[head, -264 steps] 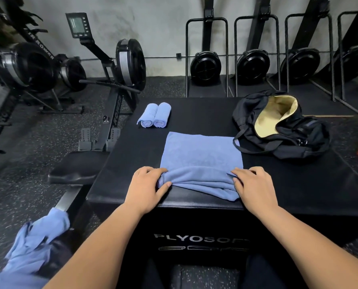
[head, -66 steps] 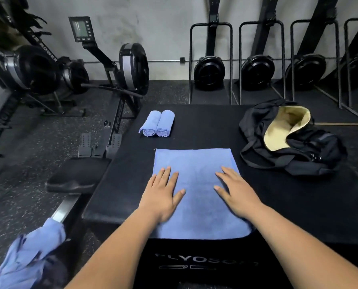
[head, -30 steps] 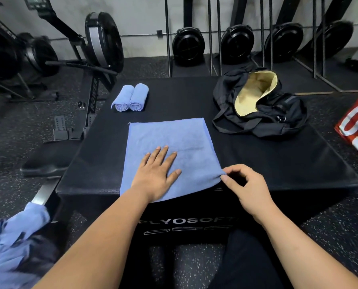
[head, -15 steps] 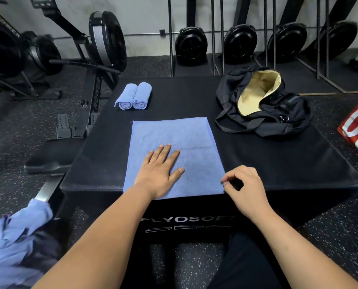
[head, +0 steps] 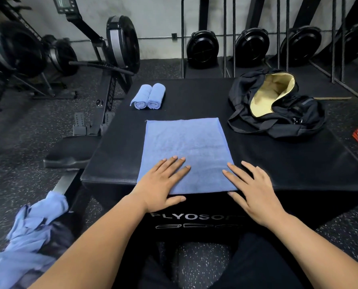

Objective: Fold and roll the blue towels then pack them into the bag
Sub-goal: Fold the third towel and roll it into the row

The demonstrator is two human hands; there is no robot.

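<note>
Blue towel lay spread flat at the middle of the frame on the black box, its near edge at the box's front rim. Its long axis seemed to run up the frame, from that rim toward the far side, though the wide lens made this hard to judge. That was what mattered for the next fold or roll: the cloth stretched straight away from both hands, so either one could carry the near edge up and over.

Right of the towel, in the upper right of the frame and apart from it, sat the black bag, mouth gaping. Only its pale lining showed, so I could not tell whether anything was inside. A heap of loose blue towels filled the lower left corner, cut off by the frame.

The left hand lay flat on the towel's near left part, fingers straight and slightly apart, its heel hiding part of the near edge. The right hand rested flat at the near right corner, fingers spread, mostly on the box with the inner fingers touching the towel's edge. The left hand was therefore further onto the cloth. Neither hand gripped anything.

Two rolled towels lay side by side, touching, above and left of the flat one. It was not clear whether the flat towel was one layer or already doubled.
</note>
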